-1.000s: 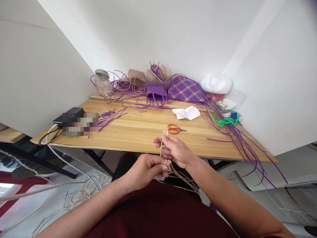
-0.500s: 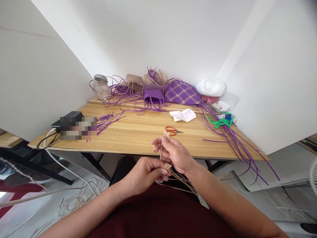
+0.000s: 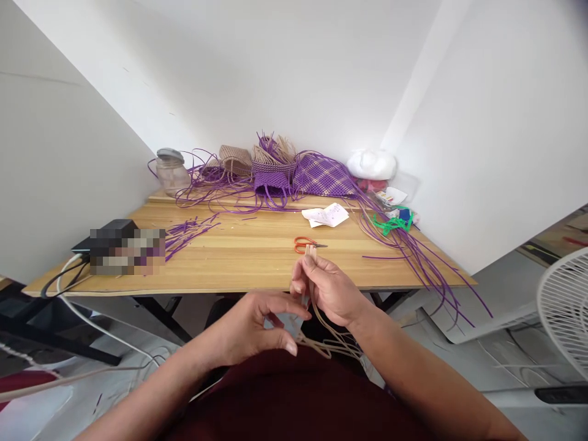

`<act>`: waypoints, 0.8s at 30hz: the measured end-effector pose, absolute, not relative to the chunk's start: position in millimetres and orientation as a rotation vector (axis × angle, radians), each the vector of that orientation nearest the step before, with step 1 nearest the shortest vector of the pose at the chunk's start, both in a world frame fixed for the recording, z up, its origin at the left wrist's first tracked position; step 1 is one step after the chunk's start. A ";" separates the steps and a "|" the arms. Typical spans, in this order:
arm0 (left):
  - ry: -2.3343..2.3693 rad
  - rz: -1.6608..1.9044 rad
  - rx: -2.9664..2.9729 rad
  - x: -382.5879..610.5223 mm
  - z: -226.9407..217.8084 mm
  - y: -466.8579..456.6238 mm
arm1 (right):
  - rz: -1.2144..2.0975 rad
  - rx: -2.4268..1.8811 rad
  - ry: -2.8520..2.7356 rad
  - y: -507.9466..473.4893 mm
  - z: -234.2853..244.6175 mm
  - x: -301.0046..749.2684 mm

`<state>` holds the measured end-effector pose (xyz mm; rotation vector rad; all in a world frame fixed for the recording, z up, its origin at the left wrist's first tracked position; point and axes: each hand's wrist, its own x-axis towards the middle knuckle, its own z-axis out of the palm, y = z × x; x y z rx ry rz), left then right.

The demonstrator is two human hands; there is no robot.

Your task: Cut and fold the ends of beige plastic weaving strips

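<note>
My right hand (image 3: 328,288) is closed round a small bundle of beige weaving strips (image 3: 311,252), whose ends stick up above the fingers while the rest trail down into my lap (image 3: 331,343). My left hand (image 3: 255,327) hovers just below and to the left with fingers curled loosely and apart, holding nothing. Both hands are in front of the near edge of the wooden table (image 3: 239,260). Orange-handled scissors (image 3: 305,244) lie on the table just beyond my right hand.
At the back of the table sit purple and beige woven baskets (image 3: 275,174), a glass jar (image 3: 169,170), loose purple strips (image 3: 413,251), papers (image 3: 326,215), a white bag (image 3: 371,164) and green cord (image 3: 388,223). A black box with cables (image 3: 108,236) sits left. A white fan (image 3: 563,309) stands right.
My left hand has let go of the strip ends and dropped lower left, opening. The right hand still holds the bundle. The camera has turned right, bringing the fan into view.
</note>
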<state>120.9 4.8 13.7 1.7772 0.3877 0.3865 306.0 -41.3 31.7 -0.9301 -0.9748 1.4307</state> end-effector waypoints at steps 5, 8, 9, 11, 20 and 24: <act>0.676 0.850 1.733 121.1 38.2 20.9 | 1.642 -0.883 -0.862 -47.9 37.4 306.9; 0.712 1.061 1.760 136.0 50.6 22.9 | 1.737 -0.856 -0.848 -51.1 40.5 305.3; 0.685 1.053 1.774 141.3 53.0 22.6 | 1.751 -0.850 -0.850 -51.9 41.2 304.4; 0.624 0.995 1.774 149.9 54.8 21.4 | 1.763 -0.846 -0.857 -52.9 41.9 302.7; 0.509 0.943 1.607 152.3 48.2 18.7 | 1.770 -0.824 -0.869 -53.4 39.4 299.6; 0.511 0.934 1.564 149.6 46.7 18.5 | 1.775 -0.820 -0.886 -53.4 40.2 298.5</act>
